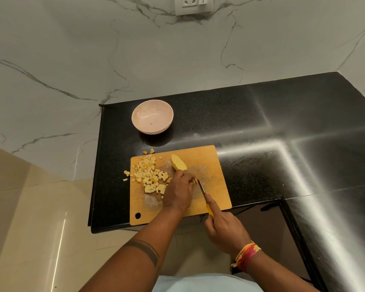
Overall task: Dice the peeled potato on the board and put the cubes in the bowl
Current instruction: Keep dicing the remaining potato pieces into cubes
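Observation:
A wooden cutting board (215,165) lies on the black counter. On its left half sits a heap of potato cubes (150,175), and a few cubes lie off the board's left and far edges. A peeled potato piece (178,162) rests near the board's middle. My left hand (178,191) curls over potato strips just below that piece and holds them down. My right hand (226,230) grips a yellow-handled knife (202,189), its blade tip beside my left fingertips. A pink bowl (152,116) stands behind the board; I see no cubes in it.
The black counter (261,133) runs right and turns toward me in an L. Marble wall behind, with a socket (193,5) high up. The counter's left edge drops to a beige tiled floor (30,228).

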A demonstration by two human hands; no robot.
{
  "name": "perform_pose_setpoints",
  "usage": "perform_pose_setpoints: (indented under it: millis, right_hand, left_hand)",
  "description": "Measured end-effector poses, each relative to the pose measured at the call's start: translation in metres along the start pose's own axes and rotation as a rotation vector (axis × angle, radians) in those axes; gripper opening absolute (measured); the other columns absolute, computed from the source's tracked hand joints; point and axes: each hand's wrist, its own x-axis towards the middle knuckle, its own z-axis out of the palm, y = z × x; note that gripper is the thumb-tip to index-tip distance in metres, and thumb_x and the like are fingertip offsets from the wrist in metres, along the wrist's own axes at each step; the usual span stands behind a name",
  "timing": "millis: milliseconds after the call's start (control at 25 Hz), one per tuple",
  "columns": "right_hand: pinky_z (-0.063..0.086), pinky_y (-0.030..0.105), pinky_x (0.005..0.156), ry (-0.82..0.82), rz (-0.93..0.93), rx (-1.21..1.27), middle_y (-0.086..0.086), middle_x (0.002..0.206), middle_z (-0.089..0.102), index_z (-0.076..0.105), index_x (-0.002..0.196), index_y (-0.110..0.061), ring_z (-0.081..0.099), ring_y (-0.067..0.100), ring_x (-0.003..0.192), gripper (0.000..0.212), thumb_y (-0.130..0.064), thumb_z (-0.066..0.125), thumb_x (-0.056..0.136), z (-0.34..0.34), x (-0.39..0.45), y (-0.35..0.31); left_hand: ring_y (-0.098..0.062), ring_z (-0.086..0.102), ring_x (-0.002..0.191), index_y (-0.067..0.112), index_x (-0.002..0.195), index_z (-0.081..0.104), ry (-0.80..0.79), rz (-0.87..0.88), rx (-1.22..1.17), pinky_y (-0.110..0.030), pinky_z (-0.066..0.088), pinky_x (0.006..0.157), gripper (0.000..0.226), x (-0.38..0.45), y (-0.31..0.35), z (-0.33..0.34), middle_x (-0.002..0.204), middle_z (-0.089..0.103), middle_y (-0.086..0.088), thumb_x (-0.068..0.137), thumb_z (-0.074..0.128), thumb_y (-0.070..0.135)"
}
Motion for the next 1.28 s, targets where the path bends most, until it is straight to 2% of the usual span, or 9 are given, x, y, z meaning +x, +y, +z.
perform_pose_setpoints:
  millis: [240, 560, 720, 880, 1080, 1280]
  right_hand:
    - [0.026, 0.035, 0.047, -0.004, -0.016, -0.025, -0.006, 0.060, 0.048, -0.001, 0.162, -0.037, 0.044, 0.014, 0.050, 0.075, -0.030, 0.039, 0.099, -0.003, 0.014, -0.012]
    - [0.041, 0.038, 0.052, -0.056, -0.039, -0.055, 0.000, 0.067, 0.057, -0.003, 0.161, -0.040, 0.054, 0.021, 0.056, 0.076, -0.031, 0.038, 0.098, -0.005, 0.029, -0.011]
    - [0.038, 0.035, 0.050, -0.079, -0.051, -0.093, 0.000, 0.066, 0.055, -0.006, 0.160, -0.041, 0.052, 0.019, 0.055, 0.076, -0.031, 0.038, 0.099, -0.009, 0.032, -0.008]
    - [0.045, 0.037, 0.052, -0.098, -0.058, -0.157, 0.000, 0.065, 0.053, -0.009, 0.160, -0.040, 0.054, 0.022, 0.055, 0.077, -0.032, 0.038, 0.100, -0.013, 0.032, -0.007]
    - [0.047, 0.035, 0.055, -0.111, -0.047, -0.191, 0.004, 0.071, 0.057, -0.010, 0.159, -0.039, 0.055, 0.022, 0.058, 0.076, -0.035, 0.037, 0.100, -0.013, 0.033, -0.008]
    - [0.050, 0.038, 0.058, -0.114, -0.024, -0.195, 0.005, 0.074, 0.059, -0.008, 0.160, -0.036, 0.058, 0.025, 0.062, 0.076, -0.035, 0.037, 0.099, -0.012, 0.024, -0.009]
  left_hand:
    - [-0.018, 0.059, 0.103, 0.021, 0.117, 0.066, 0.066, -0.087, -0.042, -0.030, 0.049, 0.079, 0.020, -0.002, 0.004, -0.001, 0.119, 0.056, 0.002, 0.098, 0.063, 0.023]
    - [-0.021, 0.060, 0.101, 0.019, 0.114, 0.068, 0.092, -0.151, -0.041, -0.036, 0.053, 0.082, 0.017, -0.002, 0.008, 0.003, 0.115, 0.057, 0.001, 0.098, 0.063, 0.021]
    - [-0.020, 0.059, 0.102, 0.017, 0.112, 0.069, 0.096, -0.153, -0.014, -0.035, 0.052, 0.084, 0.016, 0.000, 0.009, 0.004, 0.113, 0.059, 0.001, 0.098, 0.062, 0.022]
    - [-0.021, 0.059, 0.102, 0.018, 0.111, 0.070, 0.091, -0.199, -0.030, -0.036, 0.053, 0.084, 0.016, 0.003, 0.012, 0.003, 0.112, 0.061, 0.000, 0.098, 0.061, 0.022]
    - [-0.020, 0.058, 0.104, 0.020, 0.113, 0.071, 0.074, -0.234, -0.027, -0.030, 0.046, 0.081, 0.018, 0.005, 0.015, 0.001, 0.115, 0.061, -0.001, 0.099, 0.060, 0.022]
    - [-0.020, 0.058, 0.106, 0.020, 0.113, 0.070, 0.034, -0.235, -0.014, -0.033, 0.050, 0.084, 0.018, 0.005, 0.018, 0.003, 0.117, 0.061, -0.001, 0.099, 0.060, 0.024]
